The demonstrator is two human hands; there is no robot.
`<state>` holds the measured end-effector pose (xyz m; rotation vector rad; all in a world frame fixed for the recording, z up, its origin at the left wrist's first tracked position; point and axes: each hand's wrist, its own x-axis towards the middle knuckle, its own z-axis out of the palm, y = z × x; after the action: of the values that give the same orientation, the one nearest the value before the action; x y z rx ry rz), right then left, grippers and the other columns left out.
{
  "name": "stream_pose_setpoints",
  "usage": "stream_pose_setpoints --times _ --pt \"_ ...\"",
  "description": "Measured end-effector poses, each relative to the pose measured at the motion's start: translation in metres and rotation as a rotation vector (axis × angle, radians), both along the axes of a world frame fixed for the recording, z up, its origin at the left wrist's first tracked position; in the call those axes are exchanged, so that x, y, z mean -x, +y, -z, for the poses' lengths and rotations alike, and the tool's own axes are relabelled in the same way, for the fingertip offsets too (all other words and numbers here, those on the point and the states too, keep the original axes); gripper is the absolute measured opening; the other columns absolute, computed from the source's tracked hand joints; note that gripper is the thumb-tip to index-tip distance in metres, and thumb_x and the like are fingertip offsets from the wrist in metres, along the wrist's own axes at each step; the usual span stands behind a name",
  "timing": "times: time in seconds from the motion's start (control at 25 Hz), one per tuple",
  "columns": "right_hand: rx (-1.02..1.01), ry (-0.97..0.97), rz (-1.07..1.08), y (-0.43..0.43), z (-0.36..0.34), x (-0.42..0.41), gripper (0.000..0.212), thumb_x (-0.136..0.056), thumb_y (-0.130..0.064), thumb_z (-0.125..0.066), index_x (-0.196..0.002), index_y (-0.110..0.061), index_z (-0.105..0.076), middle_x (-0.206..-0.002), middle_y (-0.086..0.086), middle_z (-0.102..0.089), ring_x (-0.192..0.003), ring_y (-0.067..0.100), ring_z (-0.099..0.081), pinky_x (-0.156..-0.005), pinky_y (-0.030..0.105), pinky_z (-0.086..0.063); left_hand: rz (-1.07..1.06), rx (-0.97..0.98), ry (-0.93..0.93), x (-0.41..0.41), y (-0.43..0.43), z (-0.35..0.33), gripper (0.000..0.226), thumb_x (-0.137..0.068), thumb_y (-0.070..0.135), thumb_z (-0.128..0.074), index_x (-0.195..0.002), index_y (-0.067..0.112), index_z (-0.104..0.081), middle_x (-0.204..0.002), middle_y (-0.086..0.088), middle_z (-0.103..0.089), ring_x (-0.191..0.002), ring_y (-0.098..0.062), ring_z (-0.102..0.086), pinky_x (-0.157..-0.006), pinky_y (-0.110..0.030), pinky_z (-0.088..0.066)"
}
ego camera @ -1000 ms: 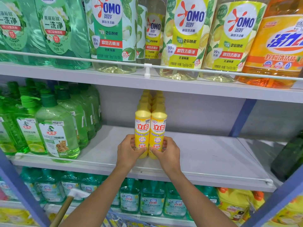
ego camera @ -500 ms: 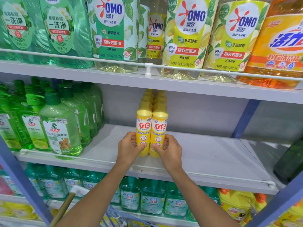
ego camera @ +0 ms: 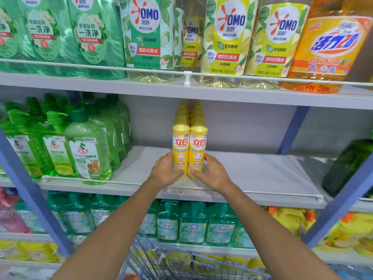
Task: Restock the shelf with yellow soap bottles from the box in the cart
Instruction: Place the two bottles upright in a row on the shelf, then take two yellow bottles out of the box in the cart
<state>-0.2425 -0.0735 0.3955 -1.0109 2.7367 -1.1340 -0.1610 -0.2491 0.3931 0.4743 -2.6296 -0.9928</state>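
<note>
**Front pair pushed back, row squared up**

Head view: two yellow soap bottles [ego camera: 189,152] upright at the front of a double row on the middle shelf [ego camera: 252,174], now set a little deeper than a second ago, away from the front rail [ego camera: 262,192]. Left hand [ego camera: 164,171] cupped on the left bottle, right hand [ego camera: 210,171] on the right one, fingers [ego camera: 198,172] curled round the bases, gripping lightly and pressing the pair together. More yellow bottles lined up behind, touching. Green pump bottles [ego camera: 86,150] well apart at left; wide bare shelf at right. Cart [ego camera: 161,257] just below, with yellow packs inside. Judged: this pair placed, release next, plenty of restocking left.
</note>
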Motion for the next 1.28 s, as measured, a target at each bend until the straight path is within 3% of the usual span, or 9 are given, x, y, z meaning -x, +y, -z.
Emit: stream_pose_setpoints --times 0.16,0.28,0.4,0.64,0.84,1.28 --pt "-0.295 0.117 -0.028 0.022 -0.015 -0.045 0.067 -0.092 -0.050 -0.064 -0.146 -0.019 -0.041 -0.144 0.011 -0.049 -0.132 0.029 -0.045 -0.108 0.040 -0.041 0.128 0.358 -0.179 -0.045 -0.002 -0.007 0.069 -0.087 0.048 -0.070 -0.142 0.019 -0.040 -0.129 -0.012 -0.056 -0.121 -0.032 -0.052 -0.096 -0.043 -0.047" --pt "-0.515 0.232 -0.020 0.035 -0.015 -0.076 0.077 -0.090 -0.063 -0.057 -0.149 -0.018 -0.035 -0.150 0.009 -0.043 -0.134 0.030 -0.042 -0.108 0.045 -0.042 0.215 0.625 -0.265 -0.077 0.010 -0.010 0.077 -0.086 0.063 -0.060 -0.145 0.019 -0.035 -0.131 -0.013 -0.054 -0.120 -0.033 -0.050 -0.096 -0.045 -0.047" --pt "-0.621 0.353 -0.045 0.045 -0.011 -0.113 0.084 -0.092 -0.068 -0.050 -0.154 -0.015 -0.030 -0.156 0.010 -0.037 -0.139 0.031 -0.038 -0.111 0.046 -0.040 0.254 0.740 -0.263 -0.112 0.024 -0.002 0.084 -0.085 0.071 -0.054 -0.145 0.015 -0.036 -0.135 -0.015 -0.052 -0.124 -0.034 -0.048 -0.100 -0.046 -0.044" --pt "-0.682 0.362 -0.048 0.079 0.023 -0.167 0.089 -0.093 -0.072 -0.041 -0.158 -0.014 -0.026 -0.161 0.011 -0.031 -0.147 0.030 -0.029 -0.118 0.046 -0.033 0.308 0.704 -0.246 -0.165 0.052 0.047 0.090 -0.088 0.076 -0.043 -0.149 0.010 -0.036 -0.143 -0.017 -0.047 -0.132 -0.035 -0.044 -0.110 -0.048 -0.039" --pt "-0.651 0.266 -0.020 0.104 0.069 -0.191 0.083 -0.095 -0.068 -0.043 -0.157 -0.015 -0.028 -0.160 0.011 -0.033 -0.146 0.031 -0.031 -0.115 0.048 -0.036 0.332 0.656 -0.224 -0.183 0.073 0.098 0.078 -0.094 0.067 -0.041 -0.145 0.008 -0.041 -0.139 -0.018 -0.051 -0.130 -0.036 -0.047 -0.108 -0.047 -0.039" --pt "-0.714 -0.030 -0.083 0.152 0.212 -0.187 0.077 -0.096 -0.065 -0.045 -0.155 -0.018 -0.031 -0.156 0.008 -0.038 -0.144 0.032 -0.035 -0.111 0.049 -0.042 0.436 0.498 -0.567 -0.190 0.119 0.234 0.069 -0.096 0.058 -0.048 -0.147 0.014 -0.038 -0.148 -0.014 -0.045 -0.138 -0.035 -0.040 -0.113 -0.051 -0.037"
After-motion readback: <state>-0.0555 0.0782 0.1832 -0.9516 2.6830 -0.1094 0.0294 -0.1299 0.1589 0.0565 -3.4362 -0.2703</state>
